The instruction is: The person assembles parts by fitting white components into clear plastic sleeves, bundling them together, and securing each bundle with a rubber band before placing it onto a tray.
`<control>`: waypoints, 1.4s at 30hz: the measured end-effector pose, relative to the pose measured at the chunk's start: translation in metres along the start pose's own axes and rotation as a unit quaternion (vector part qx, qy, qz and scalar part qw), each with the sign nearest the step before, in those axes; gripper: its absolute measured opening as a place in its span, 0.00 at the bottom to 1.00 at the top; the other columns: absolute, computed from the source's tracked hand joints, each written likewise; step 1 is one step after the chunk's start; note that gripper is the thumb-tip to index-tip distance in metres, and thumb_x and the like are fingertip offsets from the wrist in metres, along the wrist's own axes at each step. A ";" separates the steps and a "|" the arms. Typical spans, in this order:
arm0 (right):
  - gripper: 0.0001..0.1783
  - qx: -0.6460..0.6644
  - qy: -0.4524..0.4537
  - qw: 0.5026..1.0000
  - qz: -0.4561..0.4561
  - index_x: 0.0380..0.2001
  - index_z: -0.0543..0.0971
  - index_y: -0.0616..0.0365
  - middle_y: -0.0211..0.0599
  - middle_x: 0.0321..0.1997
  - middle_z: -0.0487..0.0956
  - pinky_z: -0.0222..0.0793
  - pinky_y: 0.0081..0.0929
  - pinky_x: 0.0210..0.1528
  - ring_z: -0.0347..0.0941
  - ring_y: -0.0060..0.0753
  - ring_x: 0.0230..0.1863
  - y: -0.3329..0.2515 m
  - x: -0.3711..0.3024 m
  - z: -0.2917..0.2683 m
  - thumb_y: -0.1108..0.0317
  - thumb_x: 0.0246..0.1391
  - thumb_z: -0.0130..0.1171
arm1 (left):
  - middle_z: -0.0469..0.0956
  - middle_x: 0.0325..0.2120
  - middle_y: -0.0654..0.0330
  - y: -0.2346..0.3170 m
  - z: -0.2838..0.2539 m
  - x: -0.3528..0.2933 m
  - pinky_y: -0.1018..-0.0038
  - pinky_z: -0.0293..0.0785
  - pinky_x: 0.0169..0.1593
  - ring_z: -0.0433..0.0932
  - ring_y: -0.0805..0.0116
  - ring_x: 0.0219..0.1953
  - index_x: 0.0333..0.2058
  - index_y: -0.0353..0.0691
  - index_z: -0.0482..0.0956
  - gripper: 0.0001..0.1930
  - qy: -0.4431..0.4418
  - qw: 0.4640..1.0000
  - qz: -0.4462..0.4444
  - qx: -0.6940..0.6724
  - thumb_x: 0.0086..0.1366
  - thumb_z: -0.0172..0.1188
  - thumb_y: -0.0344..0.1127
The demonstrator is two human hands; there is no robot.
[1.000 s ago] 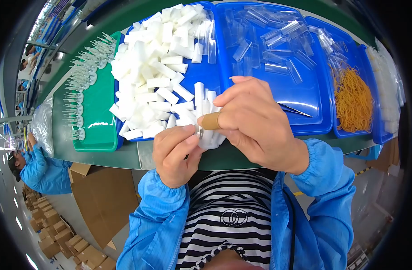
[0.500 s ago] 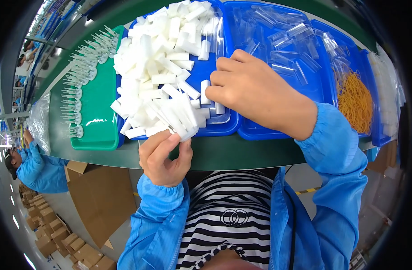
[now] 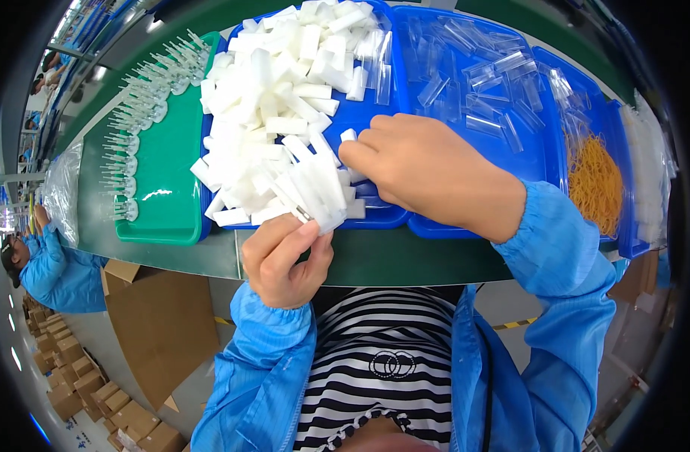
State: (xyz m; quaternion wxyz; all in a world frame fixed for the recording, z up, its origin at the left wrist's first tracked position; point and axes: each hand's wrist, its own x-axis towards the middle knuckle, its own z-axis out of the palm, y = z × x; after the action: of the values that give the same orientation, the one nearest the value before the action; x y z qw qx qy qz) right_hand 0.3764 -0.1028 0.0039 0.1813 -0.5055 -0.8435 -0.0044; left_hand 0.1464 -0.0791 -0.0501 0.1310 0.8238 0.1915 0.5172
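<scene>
My left hand (image 3: 288, 260) pinches the lower end of a fanned bundle of white foam pieces (image 3: 321, 188) at the near edge of a blue tray (image 3: 394, 215). A small dark bit shows at the fingertips; what it belongs to is unclear. My right hand (image 3: 428, 166) reaches over the same tray with its fingers curled closed around a short white foam piece (image 3: 348, 135), whose middle they cover. A large heap of similar white foam blocks (image 3: 273, 83) fills the tray's left side. Clear plastic sleeves (image 3: 375, 64) lie along its right side.
To the left, a green tray (image 3: 172, 158) is edged with a row of clear, thin-stemmed parts (image 3: 130, 162). To the right, another blue tray (image 3: 435, 226) holds clear tubes (image 3: 503, 79), and a further one holds yellow rubber bands (image 3: 597, 181). A co-worker (image 3: 59, 264) and cardboard boxes (image 3: 160, 324) are at left.
My right hand has shifted slightly and now covers more of the foam piece. The left hand and bundle sit slightly further right in view. The trays have shifted slightly in the picture.
</scene>
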 end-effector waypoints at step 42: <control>0.11 0.167 0.204 0.962 0.075 0.39 0.81 0.58 0.34 0.39 0.81 0.63 0.47 0.59 0.75 0.36 0.43 -0.038 -0.055 -0.019 0.76 0.49 0.66 | 0.80 0.40 0.56 0.013 0.022 0.025 0.70 0.73 0.32 0.81 0.60 0.32 0.42 0.43 0.79 0.22 -0.093 0.990 0.096 -0.044 0.45 0.74 0.24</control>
State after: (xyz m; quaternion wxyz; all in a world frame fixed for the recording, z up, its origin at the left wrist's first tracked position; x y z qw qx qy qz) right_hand 0.3734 -0.1722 0.0114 0.4312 -0.5184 -0.7370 0.0466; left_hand 0.1778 -0.0797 -0.0343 0.1337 0.8762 0.0754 0.4569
